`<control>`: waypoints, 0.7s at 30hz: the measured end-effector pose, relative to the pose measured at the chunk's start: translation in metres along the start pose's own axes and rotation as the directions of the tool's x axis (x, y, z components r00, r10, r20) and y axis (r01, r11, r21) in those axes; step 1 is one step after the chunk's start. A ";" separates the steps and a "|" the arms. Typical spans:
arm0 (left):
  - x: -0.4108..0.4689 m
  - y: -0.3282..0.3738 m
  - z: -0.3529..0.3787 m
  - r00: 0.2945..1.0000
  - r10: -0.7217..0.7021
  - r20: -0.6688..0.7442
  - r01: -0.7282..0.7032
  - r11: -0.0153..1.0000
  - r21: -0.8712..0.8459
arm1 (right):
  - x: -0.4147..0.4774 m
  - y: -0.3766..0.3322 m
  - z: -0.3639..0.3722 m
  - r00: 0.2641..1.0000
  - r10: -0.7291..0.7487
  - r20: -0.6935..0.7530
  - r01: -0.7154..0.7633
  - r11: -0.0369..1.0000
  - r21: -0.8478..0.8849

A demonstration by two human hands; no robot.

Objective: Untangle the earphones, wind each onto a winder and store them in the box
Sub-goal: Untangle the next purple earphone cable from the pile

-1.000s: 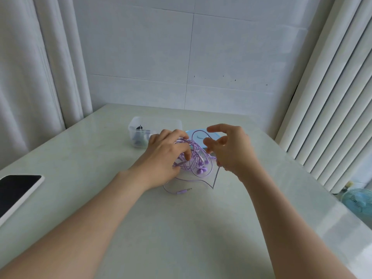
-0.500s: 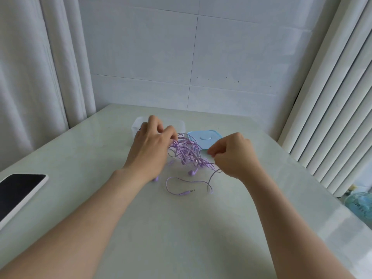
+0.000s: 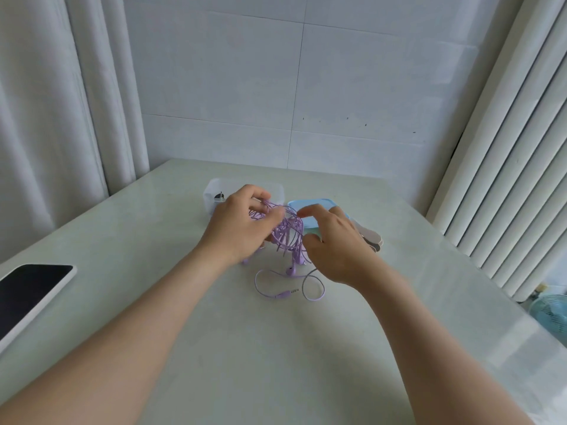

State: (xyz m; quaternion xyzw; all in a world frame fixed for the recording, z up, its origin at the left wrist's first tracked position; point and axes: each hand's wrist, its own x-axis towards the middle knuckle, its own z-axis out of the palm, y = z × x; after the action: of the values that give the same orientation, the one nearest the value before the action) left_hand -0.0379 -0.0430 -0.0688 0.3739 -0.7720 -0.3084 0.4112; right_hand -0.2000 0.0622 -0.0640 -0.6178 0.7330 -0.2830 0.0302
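A tangle of purple earphones (image 3: 287, 233) hangs between my hands above the pale table (image 3: 276, 348). My left hand (image 3: 242, 223) grips the tangle from the left, fingers curled into the cords. My right hand (image 3: 333, 243) reaches into it from the right, its fingers spread and lightly bent among the cords. A loose loop with the jack plug (image 3: 288, 293) lies on the table in front. Behind my left hand stands a clear plastic box (image 3: 277, 191) with a dark item inside. Flat winders (image 3: 372, 239) lie to the right of my right hand.
A light blue lid (image 3: 310, 205) lies beside the box, partly behind my right hand. A phone (image 3: 29, 294) with a dark screen rests at the table's left edge. Curtains hang left, blinds right, and a small fan (image 3: 549, 311) stands below the table's right side.
My right hand has opened from a pinch and shifted left into the tangle. My left hand has lifted the bundle slightly. The winders now show beside my right hand.
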 end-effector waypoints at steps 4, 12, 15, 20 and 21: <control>0.000 -0.011 0.008 0.999 0.024 0.044 -0.026 0.998 0.064 | 0.006 0.008 0.006 0.989 -0.014 -0.149 0.010 0.999 -0.032; 0.000 -0.010 0.006 0.991 0.130 0.016 -0.129 0.991 -0.045 | 0.003 0.006 0.013 0.995 -0.033 -0.094 0.023 0.994 -0.107; 0.000 -0.006 0.005 0.984 0.174 -0.048 -0.177 0.981 -0.074 | 0.004 0.006 0.015 0.996 -0.034 -0.087 0.027 0.996 -0.082; 0.001 -0.003 0.000 0.973 0.188 -0.132 -0.210 0.963 -0.171 | 0.008 0.002 0.012 0.983 0.042 -0.181 -0.025 0.995 0.095; 0.000 -0.001 -0.001 0.976 0.168 -0.136 -0.194 0.957 -0.213 | 0.007 0.000 0.011 0.981 0.052 -0.186 -0.026 0.990 0.136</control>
State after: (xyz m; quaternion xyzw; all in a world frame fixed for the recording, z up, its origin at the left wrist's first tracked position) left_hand -0.0368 -0.0435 -0.0692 0.2698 -0.7378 -0.3327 0.5218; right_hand -0.1973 0.0512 -0.0706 -0.5702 0.7241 -0.3879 0.0073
